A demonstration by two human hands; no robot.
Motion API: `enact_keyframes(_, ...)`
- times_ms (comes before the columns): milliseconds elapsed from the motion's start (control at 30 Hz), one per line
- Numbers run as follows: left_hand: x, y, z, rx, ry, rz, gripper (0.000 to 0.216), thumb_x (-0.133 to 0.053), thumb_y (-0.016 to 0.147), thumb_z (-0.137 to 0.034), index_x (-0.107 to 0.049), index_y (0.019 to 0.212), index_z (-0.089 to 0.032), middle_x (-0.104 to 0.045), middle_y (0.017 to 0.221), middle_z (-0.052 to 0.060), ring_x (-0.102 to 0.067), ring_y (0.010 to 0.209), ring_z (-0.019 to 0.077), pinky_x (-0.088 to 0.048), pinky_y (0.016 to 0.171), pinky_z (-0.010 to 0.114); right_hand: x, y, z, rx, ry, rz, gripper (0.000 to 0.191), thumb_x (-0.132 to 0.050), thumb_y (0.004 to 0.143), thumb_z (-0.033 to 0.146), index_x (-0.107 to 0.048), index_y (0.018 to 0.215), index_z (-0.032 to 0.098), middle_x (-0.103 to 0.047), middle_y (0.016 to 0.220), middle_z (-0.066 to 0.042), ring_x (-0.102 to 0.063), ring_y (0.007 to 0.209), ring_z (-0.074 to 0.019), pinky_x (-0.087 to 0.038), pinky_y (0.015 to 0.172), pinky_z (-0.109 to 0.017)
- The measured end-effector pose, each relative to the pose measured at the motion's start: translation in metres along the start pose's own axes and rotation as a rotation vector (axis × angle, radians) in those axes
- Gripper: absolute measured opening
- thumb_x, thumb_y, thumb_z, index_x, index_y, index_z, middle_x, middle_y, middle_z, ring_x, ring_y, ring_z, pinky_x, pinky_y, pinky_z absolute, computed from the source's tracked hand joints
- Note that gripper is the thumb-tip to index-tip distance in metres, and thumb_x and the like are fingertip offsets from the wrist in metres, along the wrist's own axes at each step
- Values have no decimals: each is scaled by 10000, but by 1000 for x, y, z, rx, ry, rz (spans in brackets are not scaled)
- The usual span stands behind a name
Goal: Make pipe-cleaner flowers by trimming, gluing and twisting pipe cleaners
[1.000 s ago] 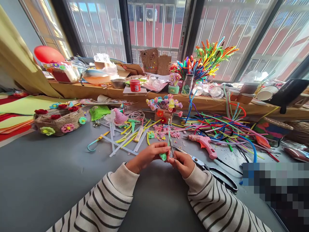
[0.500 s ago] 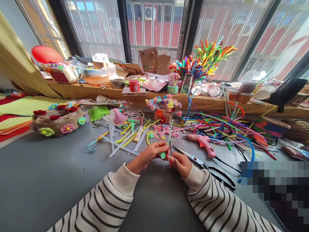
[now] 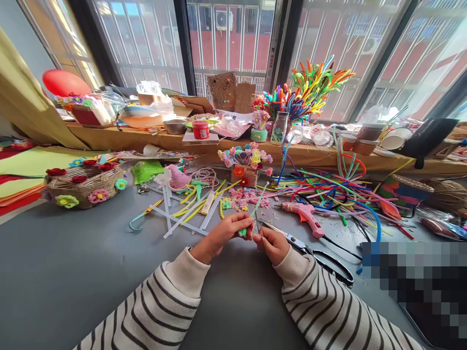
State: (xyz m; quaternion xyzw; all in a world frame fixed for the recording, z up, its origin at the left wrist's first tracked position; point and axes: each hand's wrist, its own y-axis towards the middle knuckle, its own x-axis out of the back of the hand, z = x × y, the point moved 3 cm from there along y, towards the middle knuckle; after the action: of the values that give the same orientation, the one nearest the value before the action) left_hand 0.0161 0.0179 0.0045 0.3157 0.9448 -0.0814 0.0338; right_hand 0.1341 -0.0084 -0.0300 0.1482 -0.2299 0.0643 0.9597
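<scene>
My left hand (image 3: 231,231) is closed on a green crochet piece (image 3: 242,233), mostly covered by the fingers. From that grip a thin pale green strand (image 3: 260,201) rises up and to the right, ending in a whitish tip. Close beside it, my right hand (image 3: 273,245) pinches a slim dark rod-like tool (image 3: 257,224) between thumb and fingers; its exact kind is too small to make out. Large scissors (image 3: 297,242) with black handles lie just right of my right hand. Behind them rests a pink glue gun (image 3: 304,216).
Several glue sticks (image 3: 182,223) and yellow strips lie left of my hands. A twine basket (image 3: 87,187) with crochet flowers stands at the left. Ahead are a small flower basket (image 3: 245,174) and pink scraps (image 3: 244,197). Colourful pipe cleaners (image 3: 328,184) spread at the right.
The pale green strand has swung to the right, away from the dark tool. My hands have drawn slightly apart at the fingertips. The whole view has shifted a little.
</scene>
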Motion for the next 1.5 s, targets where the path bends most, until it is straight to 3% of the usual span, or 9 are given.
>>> enact_keyframes(233,1,0,1,-37,-6,-16,243,-465,682,-369,-480,602,-140,-450,560,-23,-417,549,72,-349,590,208,-1,-1,2,-13,15,25,520,-238,684,626,-409,520,162,-389,455,25,-338,437,-77,-288,443,-211)
enact_keyframes(600,-2,-2,-1,-4,7,-14,238,-478,673,-362,-505,608,-134,-462,608,-17,-426,585,73,-346,582,197,1,1,3,-16,-107,-31,440,-301,690,568,-337,481,182,-420,452,10,-367,445,-89,-310,455,-218)
enact_keyframes(800,4,0,1,-11,-106,-44,225,-490,671,-355,-530,694,-135,-511,622,-1,-456,597,84,-344,599,204,-2,1,-5,-16,-75,-6,400,-361,691,528,-337,499,178,-404,447,32,-335,426,-71,-297,434,-201)
enact_keyframes(1167,6,0,2,-3,-74,-86,184,-548,624,-314,-479,601,-146,-498,561,-28,-438,553,69,-303,538,190,-3,-3,6,28,-74,43,437,-305,706,552,-407,540,160,-375,460,34,-332,446,-73,-268,425,-196)
enact_keyframes(1500,3,1,2,21,-69,-27,216,-552,613,-315,-419,570,-150,-455,533,-36,-414,515,67,-307,536,199,-2,-1,-2,31,-149,-31,377,-404,691,481,-298,485,183,-336,399,61,-276,382,-55,-242,389,-193)
